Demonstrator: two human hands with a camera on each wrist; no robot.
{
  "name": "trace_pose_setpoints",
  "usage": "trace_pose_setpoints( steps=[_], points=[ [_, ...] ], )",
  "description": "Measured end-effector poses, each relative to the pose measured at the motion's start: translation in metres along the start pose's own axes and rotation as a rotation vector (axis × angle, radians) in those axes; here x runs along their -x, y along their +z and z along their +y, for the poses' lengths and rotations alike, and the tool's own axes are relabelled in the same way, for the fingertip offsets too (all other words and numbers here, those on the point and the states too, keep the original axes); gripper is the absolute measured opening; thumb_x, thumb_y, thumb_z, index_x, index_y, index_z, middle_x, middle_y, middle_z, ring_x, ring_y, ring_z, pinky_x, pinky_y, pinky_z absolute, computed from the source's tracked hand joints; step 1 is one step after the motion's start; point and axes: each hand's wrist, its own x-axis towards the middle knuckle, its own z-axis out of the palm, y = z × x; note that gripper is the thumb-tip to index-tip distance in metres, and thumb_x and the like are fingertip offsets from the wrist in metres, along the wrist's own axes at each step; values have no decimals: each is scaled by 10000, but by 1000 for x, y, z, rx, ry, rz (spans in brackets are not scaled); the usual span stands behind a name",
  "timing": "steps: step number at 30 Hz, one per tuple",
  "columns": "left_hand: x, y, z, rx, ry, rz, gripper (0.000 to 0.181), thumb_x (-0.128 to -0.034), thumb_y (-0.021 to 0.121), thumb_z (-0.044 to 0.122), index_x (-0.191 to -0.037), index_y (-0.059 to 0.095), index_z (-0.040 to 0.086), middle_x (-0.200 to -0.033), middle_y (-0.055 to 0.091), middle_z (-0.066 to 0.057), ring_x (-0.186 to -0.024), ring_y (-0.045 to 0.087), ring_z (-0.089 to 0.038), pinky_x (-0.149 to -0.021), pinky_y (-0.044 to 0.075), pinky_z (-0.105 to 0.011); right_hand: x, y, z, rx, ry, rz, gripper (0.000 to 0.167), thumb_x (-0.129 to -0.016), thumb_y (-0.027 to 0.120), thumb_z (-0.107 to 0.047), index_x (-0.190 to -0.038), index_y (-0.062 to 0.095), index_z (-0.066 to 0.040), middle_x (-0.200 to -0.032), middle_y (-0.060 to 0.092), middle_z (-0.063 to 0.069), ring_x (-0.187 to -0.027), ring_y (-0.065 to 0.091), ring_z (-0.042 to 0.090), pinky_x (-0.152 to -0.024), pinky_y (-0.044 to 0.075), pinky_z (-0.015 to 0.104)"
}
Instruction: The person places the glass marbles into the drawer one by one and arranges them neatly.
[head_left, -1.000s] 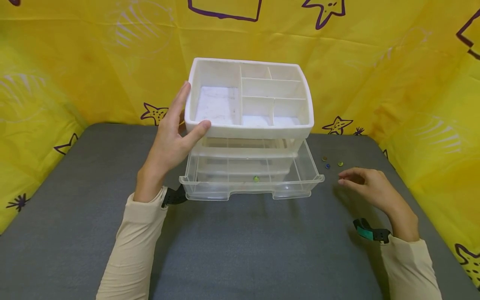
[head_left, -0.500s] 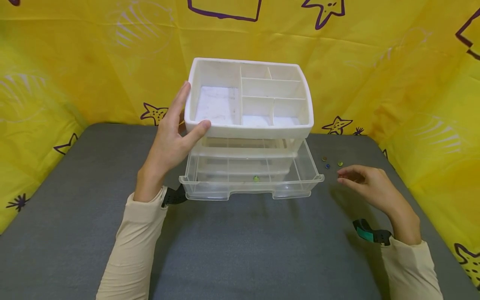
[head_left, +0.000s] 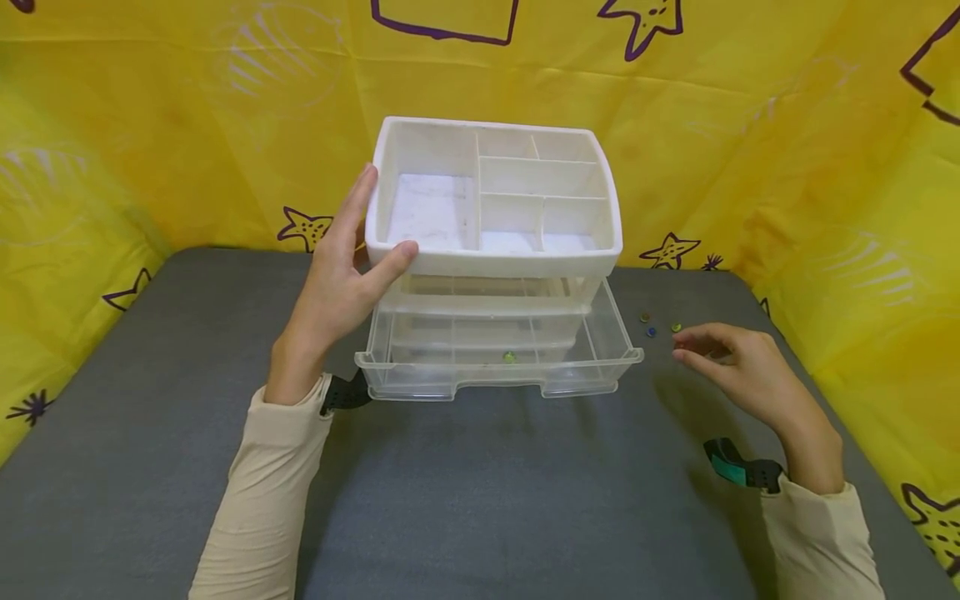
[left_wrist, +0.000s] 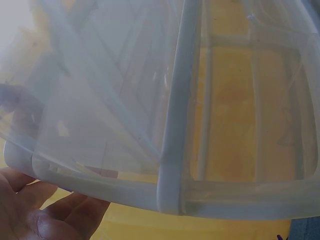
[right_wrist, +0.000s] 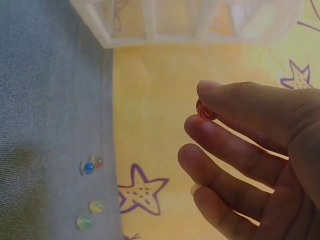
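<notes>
My left hand (head_left: pixel 337 275) grips the left rim of a white plastic drawer organizer (head_left: pixel 495 262), thumb on the front edge. Low on the organizer, a clear drawer (head_left: pixel 498 375) is pulled out toward me, with a green marble (head_left: pixel 509 357) visible in it. To the right, my right hand (head_left: pixel 738 367) is raised above the table. Between its thumb and index finger it pinches a red marble (right_wrist: pixel 206 111), best seen in the right wrist view. Near those fingers lie a blue marble (head_left: pixel 651 332), a brownish marble (head_left: pixel 644 317) and a yellow-green marble (head_left: pixel 676 327).
The organizer's top tray is divided into several compartments. A grey cloth (head_left: pixel 480 500) covers the table. Yellow patterned fabric (head_left: pixel 225 125) hangs behind and along both sides. In the right wrist view, several marbles, including a pale green marble (right_wrist: pixel 84 223), lie on the cloth.
My right hand has shifted very slightly up, keeping its pinch. The head view has drifted slightly. The left hand, organizer and drawer hold their places.
</notes>
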Motion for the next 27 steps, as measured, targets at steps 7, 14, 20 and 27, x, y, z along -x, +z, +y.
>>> trace_pose_setpoints(
  steps=[7, 14, 20, 27],
  points=[
    [-1, 0, 0, 4, 3, 0, 785, -928, 649, 90, -1587, 234, 190, -1658, 184, 68, -1243, 524, -249, -893, 493, -123, 0, -1, -4, 7, -10, 16, 185, -896, 736, -156, -1066, 743, -86, -1057, 750, 136, -789, 557, -149, -654, 479, 108],
    [-1, 1, 0, 3, 6, -9, 789, -929, 647, 95, -1588, 226, 202, -1659, 175, 74, -1225, 520, -255, -875, 495, -125, -2, -3, -11, 18, -38, 48, 185, -883, 745, -126, -1066, 747, -101, -984, 763, 82, -808, 533, -171, -662, 454, 86],
    [-1, 1, -1, 8, 10, -9, 787, -930, 645, 99, -1588, 227, 203, -1658, 174, 80, -1216, 518, -245, -874, 501, -129, -8, -6, -21, 42, -96, 92, 182, -862, 767, -128, -1043, 755, -111, -953, 764, 50, -819, 521, -180, -682, 442, 62],
    [-1, 0, -1, 9, 14, -4, 785, -931, 645, 96, -1588, 227, 191, -1659, 174, 73, -1217, 520, -242, -876, 504, -129, -14, -12, -36, 66, -129, 144, 196, -827, 794, -101, -1019, 763, -119, -939, 765, 33, -793, 537, -169, -682, 426, 54]
  ],
)
